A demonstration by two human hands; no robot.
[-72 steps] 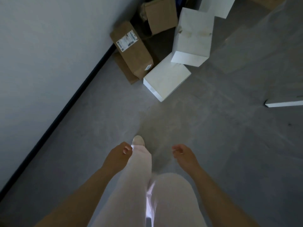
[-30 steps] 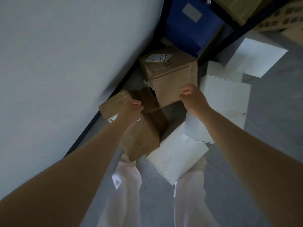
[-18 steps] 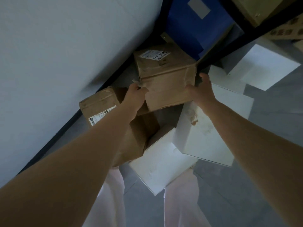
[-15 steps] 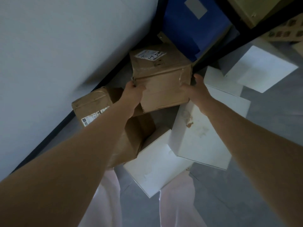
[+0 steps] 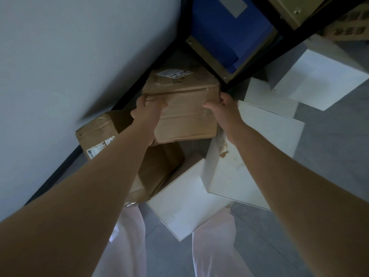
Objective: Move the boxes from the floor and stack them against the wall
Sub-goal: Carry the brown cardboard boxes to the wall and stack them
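A brown cardboard box (image 5: 185, 108) with a white label on top sits in the corner by the white wall (image 5: 69, 66). My left hand (image 5: 148, 110) grips its left front edge, and my right hand (image 5: 221, 106) grips its right front corner. Below it lies a long brown box (image 5: 95, 134) with a shipping label, leaning near the wall. Two white boxes lie in front: one (image 5: 185, 200) close to my legs, another (image 5: 257, 154) to the right.
A black shelf frame (image 5: 265, 47) holds a blue bin (image 5: 223, 31) right behind the held box. More white boxes (image 5: 319, 80) lie on the grey floor at the right. A black baseboard runs along the wall.
I walked up to the pile and reached out. Both hands closed on the sides of the labelled brown box, which now sits slightly closer and lower in view.
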